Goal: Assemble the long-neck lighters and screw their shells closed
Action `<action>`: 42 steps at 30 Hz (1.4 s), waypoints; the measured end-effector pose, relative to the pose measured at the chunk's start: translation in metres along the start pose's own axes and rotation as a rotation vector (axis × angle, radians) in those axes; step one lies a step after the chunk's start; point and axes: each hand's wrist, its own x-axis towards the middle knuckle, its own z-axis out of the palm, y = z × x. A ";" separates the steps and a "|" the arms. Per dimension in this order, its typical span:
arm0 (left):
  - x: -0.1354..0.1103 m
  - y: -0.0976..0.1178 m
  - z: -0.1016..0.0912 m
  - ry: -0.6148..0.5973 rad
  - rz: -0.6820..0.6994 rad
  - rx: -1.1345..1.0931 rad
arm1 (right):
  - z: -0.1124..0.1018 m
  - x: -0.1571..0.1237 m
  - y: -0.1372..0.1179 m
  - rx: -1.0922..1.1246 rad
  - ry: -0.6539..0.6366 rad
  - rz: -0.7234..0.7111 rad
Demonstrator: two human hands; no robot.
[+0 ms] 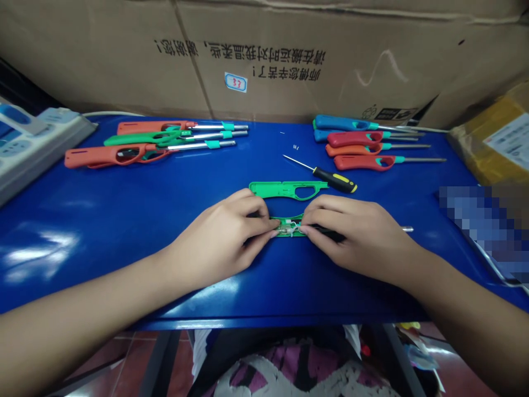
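Note:
Between my two hands lies an opened green lighter body (285, 232), its inner parts and a pale wire showing. My left hand (231, 229) pinches at its left end, thumb and fingers together over the clear inner part. From the other side my right hand (351, 226) has its fingertips closed on the lighter near the wire. The metal tip of the lighter's tube (407, 228) sticks out beyond my right hand. Just behind lies the loose green half shell (276, 189), close to my left knuckles. A screwdriver (336, 179) with a black and yellow handle rests behind that.
Several long lighters (128, 157) lie at the back left, and several more (363, 162) at the back right. Small screws (295, 147) sit near the screwdriver tip. A power strip (37, 143) stands left, a cardboard box (264, 33) behind, a phone-like device (483, 231) right.

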 end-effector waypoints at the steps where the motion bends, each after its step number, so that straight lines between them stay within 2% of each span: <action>1: 0.000 -0.001 0.000 -0.006 -0.001 0.003 | 0.000 0.000 0.000 0.022 0.001 0.013; 11: 0.000 -0.001 -0.004 -0.013 0.018 0.030 | 0.005 0.005 0.002 0.277 -0.015 0.118; 17: -0.001 0.000 -0.004 -0.007 0.024 0.061 | 0.003 0.008 0.008 0.420 0.025 0.087; 33: 0.000 0.003 -0.002 0.029 0.085 0.126 | 0.004 0.010 0.006 0.498 0.011 0.158; 38: 0.002 0.001 0.002 -0.070 0.138 0.168 | 0.002 0.009 0.005 0.530 0.016 0.136; 42: 0.001 0.001 0.005 -0.095 0.148 0.176 | -0.001 0.010 0.007 0.527 -0.003 0.137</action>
